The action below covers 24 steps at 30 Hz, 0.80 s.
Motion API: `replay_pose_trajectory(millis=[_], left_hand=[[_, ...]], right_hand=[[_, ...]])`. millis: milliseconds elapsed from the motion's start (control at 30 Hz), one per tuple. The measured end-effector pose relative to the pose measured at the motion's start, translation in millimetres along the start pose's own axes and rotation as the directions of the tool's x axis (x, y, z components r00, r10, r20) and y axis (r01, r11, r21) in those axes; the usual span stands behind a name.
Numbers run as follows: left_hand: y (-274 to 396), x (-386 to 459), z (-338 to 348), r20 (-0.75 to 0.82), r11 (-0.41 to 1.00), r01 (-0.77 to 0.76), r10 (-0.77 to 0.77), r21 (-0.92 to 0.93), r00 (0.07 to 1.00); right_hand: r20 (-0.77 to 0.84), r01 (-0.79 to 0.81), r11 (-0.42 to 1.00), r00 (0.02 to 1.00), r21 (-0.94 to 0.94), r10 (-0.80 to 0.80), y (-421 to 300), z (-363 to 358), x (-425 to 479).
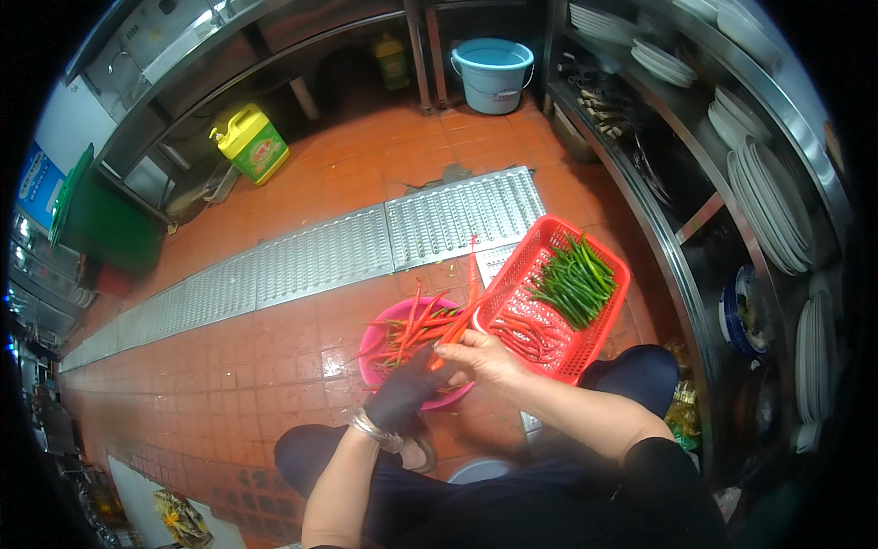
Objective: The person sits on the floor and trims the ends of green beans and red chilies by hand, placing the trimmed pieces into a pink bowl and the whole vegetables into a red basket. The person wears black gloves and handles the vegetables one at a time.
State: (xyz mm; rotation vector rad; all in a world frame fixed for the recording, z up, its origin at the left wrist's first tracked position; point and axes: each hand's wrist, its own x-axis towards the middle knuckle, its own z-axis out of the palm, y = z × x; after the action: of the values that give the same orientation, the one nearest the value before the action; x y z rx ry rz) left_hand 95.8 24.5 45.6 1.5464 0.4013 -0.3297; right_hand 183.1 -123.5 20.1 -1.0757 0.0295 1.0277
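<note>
My left hand (pixel 405 391), in a dark glove with a metal bracelet at the wrist, is closed around the lower ends of red chili peppers (pixel 458 326). Bare, my right hand (pixel 483 357) pinches the same chilies just beside it. Both are above the near side of a pink round basin (pixel 370 336) that holds more long red chilies with green stems. To the right, a red perforated plastic basket (pixel 621 291) contains a bundle of green chilies (pixel 576 281) at its far end and loose red chilies (pixel 525 335) at its near left.
A metal drain grating (pixel 322 254) crosses the wet tiled floor. Steel shelves (pixel 638 185) with stacked plates stand close on the right. Farther off are a light blue bucket (pixel 494 79), a yellow jug (pixel 254 144) and a green bin (pixel 110 219).
</note>
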Motion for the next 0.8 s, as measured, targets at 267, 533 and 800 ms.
replay_pose_trajectory(millis=[267, 533, 800], left_hand=[[-52, 6, -31, 0.166, 0.734, -0.191, 0.107, 0.652, 0.98], [-12, 3, 3, 0.159, 0.905, 0.411, -0.392, -0.108, 0.906], [-33, 19, -5, -0.003, 0.629, -0.046, 0.078, 0.776, 0.997]], right_hand=[[0.345, 0.402, 0.063, 0.847, -0.913, -0.404, 9, -13, -21], [0.528, 0.529, -0.148, 0.848, -0.836, 0.049, 14, -61, 6], [-0.207, -0.252, -0.254, 0.96, -0.934, -0.19, 5, -250, 113]])
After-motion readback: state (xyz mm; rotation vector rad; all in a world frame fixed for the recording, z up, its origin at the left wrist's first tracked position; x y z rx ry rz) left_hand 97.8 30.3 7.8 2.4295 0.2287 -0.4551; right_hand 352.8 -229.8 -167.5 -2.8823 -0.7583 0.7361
